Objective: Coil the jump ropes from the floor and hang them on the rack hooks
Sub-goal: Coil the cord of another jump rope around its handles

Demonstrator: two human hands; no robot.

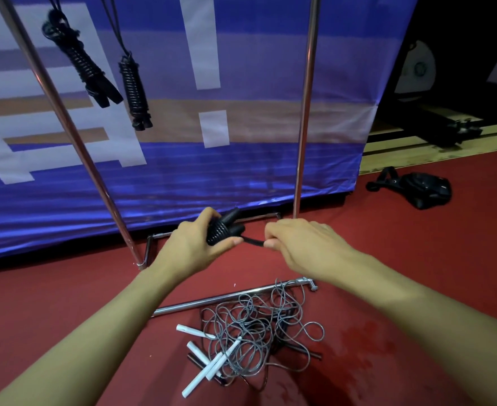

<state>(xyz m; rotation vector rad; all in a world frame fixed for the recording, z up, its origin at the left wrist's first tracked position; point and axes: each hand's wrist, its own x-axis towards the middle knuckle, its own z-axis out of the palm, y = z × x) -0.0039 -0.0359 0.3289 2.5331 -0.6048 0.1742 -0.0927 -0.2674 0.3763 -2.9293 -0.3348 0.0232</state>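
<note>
A dull red carpeted floor [417, 259] fills the lower part of the view, with a darker wet-looking stain [361, 344] toward the lower right. Behind it hangs a glossy blue-violet fabric banner with white and tan blocky shapes [182, 159], its bottom edge reaching the floor. To the right, a pale wooden slatted platform [393, 153] lies in dim light, and a crumpled black strapped bag [417, 190] sits on the carpet near it.

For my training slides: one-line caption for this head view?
Left hand grips a coiled black rope; right hand pinches its loose end above tangled ropes.
</note>
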